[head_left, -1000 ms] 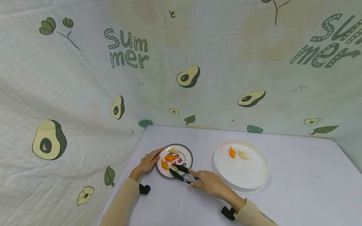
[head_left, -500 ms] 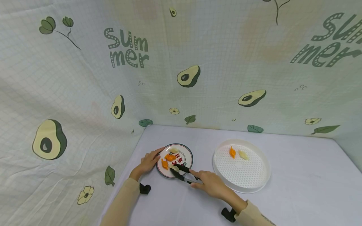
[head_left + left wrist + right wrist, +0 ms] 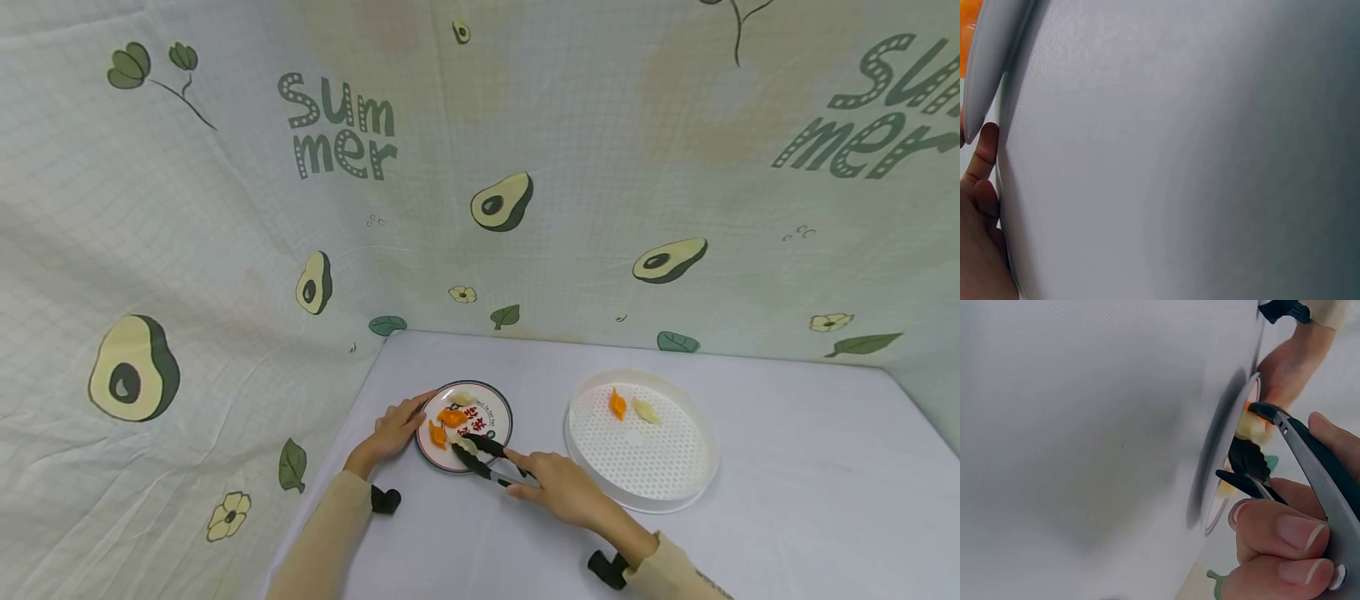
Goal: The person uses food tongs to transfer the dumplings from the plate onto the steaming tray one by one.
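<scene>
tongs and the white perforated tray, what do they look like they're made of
Tongs: grey metal-looking arms, probably steel, going by the smooth sheen in the right wrist view, with matte black tips that could be silicone or plastic. The right hand holds them over the small plate.
White perforated tray: likely moulded plastic, an even matte white with a regular grid of holes and a raised rim.

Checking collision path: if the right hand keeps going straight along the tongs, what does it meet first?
Likely the pale dumpling at the tongs tips on the small plate; beyond it, the orange pieces. The right hand grips the tongs.
</scene>
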A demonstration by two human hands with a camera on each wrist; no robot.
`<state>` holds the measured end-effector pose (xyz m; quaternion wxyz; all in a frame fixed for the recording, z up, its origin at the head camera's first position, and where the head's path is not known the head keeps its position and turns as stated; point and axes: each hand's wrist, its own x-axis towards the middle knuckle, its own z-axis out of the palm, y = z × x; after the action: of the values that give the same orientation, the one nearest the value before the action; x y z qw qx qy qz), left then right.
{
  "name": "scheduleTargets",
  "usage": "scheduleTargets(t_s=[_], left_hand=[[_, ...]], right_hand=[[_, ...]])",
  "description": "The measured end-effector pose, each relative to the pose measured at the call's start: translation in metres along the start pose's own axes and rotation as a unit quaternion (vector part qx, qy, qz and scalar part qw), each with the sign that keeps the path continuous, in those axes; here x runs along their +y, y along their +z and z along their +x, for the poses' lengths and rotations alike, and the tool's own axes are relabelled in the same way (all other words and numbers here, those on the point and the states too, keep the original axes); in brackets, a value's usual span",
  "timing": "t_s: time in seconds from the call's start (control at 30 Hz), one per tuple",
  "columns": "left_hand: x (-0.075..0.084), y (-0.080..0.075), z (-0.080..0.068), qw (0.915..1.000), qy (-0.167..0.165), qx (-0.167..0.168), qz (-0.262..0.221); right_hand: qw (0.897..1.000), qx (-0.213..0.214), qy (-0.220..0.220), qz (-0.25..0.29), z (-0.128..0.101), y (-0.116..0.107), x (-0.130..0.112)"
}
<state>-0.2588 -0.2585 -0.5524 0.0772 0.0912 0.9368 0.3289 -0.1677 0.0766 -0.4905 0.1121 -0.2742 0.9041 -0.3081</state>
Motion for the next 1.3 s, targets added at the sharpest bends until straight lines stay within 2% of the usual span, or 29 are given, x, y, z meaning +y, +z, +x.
scheduleTargets(t_s=[0.5, 0.8, 1.3], left_hand=[[0.003, -0.002, 0.002, 1.0, 0.001, 0.0, 0.005], [0.003, -0.001, 0.0, 0.9999, -0.01, -0.002, 0.002], [0.006, -0.001, -0.001, 0.9998, -0.021, -0.004, -0.006]], right_hand=[[1.0, 0.013, 0.005, 0.004, -0.009, -0.014, -0.005], [0.999, 0.039, 0.006, -0.007, -0.021, -0.026, -0.008], [0.995, 0.082, 0.055, 0.011, -0.049, -0.048, -0.003]])
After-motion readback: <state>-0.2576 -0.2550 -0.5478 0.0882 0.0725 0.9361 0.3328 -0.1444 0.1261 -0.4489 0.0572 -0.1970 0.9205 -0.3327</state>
